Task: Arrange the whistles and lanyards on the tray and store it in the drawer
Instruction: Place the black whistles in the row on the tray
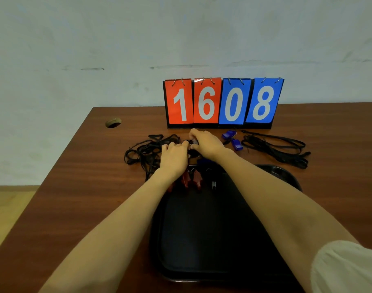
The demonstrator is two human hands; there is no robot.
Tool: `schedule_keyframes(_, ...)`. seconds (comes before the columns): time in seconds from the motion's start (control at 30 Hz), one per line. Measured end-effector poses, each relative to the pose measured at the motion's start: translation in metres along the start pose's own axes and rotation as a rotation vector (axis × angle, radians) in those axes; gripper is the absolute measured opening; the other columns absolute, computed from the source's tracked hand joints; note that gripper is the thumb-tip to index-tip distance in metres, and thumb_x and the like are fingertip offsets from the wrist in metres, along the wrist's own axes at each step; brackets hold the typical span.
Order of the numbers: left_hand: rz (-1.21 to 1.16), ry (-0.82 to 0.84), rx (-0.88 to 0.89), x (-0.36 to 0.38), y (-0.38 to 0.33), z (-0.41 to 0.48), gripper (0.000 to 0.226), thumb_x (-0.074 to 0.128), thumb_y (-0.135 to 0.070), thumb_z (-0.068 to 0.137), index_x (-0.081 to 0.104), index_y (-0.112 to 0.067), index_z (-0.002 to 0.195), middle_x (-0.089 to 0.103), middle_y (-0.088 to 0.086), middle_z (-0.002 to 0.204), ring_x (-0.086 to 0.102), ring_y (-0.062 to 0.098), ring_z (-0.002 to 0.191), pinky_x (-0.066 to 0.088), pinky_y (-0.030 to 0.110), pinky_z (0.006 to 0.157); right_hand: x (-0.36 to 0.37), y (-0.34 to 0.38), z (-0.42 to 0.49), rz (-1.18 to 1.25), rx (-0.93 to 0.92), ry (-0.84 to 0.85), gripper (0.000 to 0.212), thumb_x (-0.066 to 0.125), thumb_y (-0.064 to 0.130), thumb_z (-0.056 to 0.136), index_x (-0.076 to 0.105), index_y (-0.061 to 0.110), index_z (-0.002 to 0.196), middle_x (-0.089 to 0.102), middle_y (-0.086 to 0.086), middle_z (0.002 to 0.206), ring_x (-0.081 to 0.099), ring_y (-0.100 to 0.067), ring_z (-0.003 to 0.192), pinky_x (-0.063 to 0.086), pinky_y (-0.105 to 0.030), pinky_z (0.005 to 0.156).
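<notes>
A black tray (pixel 202 240) lies on the wooden table in front of me. At its far end rest two dark red whistles (pixel 191 178) and a black whistle (pixel 213 185). Beyond the tray, my left hand (pixel 173 157) and my right hand (pixel 204 142) meet over a small black whistle (pixel 190 142), both pinching it; its clip or ring is mostly hidden by my fingers. A tangled pile of black lanyards (pixel 145 153) lies to the left of my hands. Two blue whistles (pixel 233 140) and another bundle of black lanyards (pixel 276 149) lie to the right.
A flip scoreboard (pixel 221 102) reading 1608 stands at the back of the table against the wall. A round cable hole (pixel 113 123) sits at the table's far left. The table's left edge drops to a pale floor (pixel 7 208).
</notes>
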State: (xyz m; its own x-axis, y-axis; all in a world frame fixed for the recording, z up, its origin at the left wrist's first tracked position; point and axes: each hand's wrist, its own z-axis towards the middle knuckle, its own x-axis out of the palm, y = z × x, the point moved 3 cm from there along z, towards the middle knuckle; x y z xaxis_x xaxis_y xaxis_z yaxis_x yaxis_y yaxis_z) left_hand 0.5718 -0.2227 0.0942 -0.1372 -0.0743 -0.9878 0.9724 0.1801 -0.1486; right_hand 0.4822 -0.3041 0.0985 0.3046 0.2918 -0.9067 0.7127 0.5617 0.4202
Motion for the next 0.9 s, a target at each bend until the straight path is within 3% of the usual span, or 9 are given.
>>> schedule_keyframes(0.2, 0.055, -0.019, -0.034, -0.007, -0.005, -0.001, 0.028, 0.047, -0.012, 0.092, 0.047, -0.009, 0.120, 0.058, 0.011, 0.121, 0.044, 0.030, 0.118, 0.030, 0.041, 0.100, -0.013, -0.015, -0.015, -0.107, 0.157, -0.173, 0.028, 0.057, 0.010, 0.092, 0.046, 0.008, 0.118, 0.053, -0.012, 0.118, 0.050, -0.027, 0.109, 0.047, -0.037, 0.087)
schedule_keyframes(0.33, -0.009, -0.177, 0.036, -0.019, -0.020, -0.010, 0.027, 0.045, -0.016, 0.094, 0.047, -0.012, 0.120, 0.059, 0.008, 0.118, 0.045, 0.028, 0.114, 0.029, 0.039, 0.099, -0.029, -0.033, -0.038, -0.057, 0.207, -0.294, 0.034, 0.056, 0.017, 0.094, 0.044, 0.010, 0.125, 0.052, -0.013, 0.123, 0.049, -0.026, 0.114, 0.049, -0.036, 0.091)
schedule_keyframes(0.5, -0.157, -0.353, 0.175, -0.039, -0.054, -0.031, 0.039, 0.046, -0.023, 0.097, 0.044, -0.018, 0.135, 0.059, 0.006, 0.114, 0.051, 0.025, 0.104, 0.038, 0.035, 0.088, -0.049, -0.038, -0.084, 0.041, 0.192, -0.373, 0.035, 0.048, 0.020, 0.098, 0.044, 0.016, 0.132, 0.051, -0.010, 0.125, 0.048, -0.023, 0.116, 0.046, -0.033, 0.092)
schedule_keyframes(0.63, -0.303, -0.272, 0.185, -0.040, -0.074, -0.056, 0.038, 0.041, -0.021, 0.099, 0.044, -0.017, 0.137, 0.054, 0.008, 0.118, 0.049, 0.020, 0.107, 0.045, 0.031, 0.088, -0.054, -0.040, -0.124, 0.167, 0.262, -0.408, 0.026, 0.051, 0.022, 0.097, 0.052, 0.013, 0.121, 0.055, -0.008, 0.118, 0.056, -0.019, 0.104, 0.044, -0.026, 0.080)
schedule_keyframes(0.77, -0.454, -0.206, 0.085, -0.036, -0.079, -0.079, 0.040, 0.041, -0.023, 0.099, 0.044, -0.015, 0.138, 0.052, 0.007, 0.127, 0.051, 0.020, 0.116, 0.042, 0.029, 0.095, -0.050, -0.042, -0.159, 0.257, 0.373, -0.437, 0.024, 0.055, 0.024, 0.095, 0.053, 0.010, 0.115, 0.062, -0.007, 0.109, 0.061, -0.020, 0.096, 0.050, -0.031, 0.077)
schedule_keyframes(0.9, -0.554, -0.182, -0.013, -0.035, -0.074, -0.097, 0.036, 0.049, -0.022, 0.096, 0.052, -0.010, 0.130, 0.055, 0.009, 0.125, 0.052, 0.022, 0.116, 0.040, 0.028, 0.096, -0.032, -0.037, -0.180, 0.224, 0.457, -0.318, 0.023, 0.055, 0.032, 0.094, 0.054, 0.013, 0.106, 0.065, -0.005, 0.095, 0.064, -0.020, 0.085, 0.054, -0.035, 0.073)
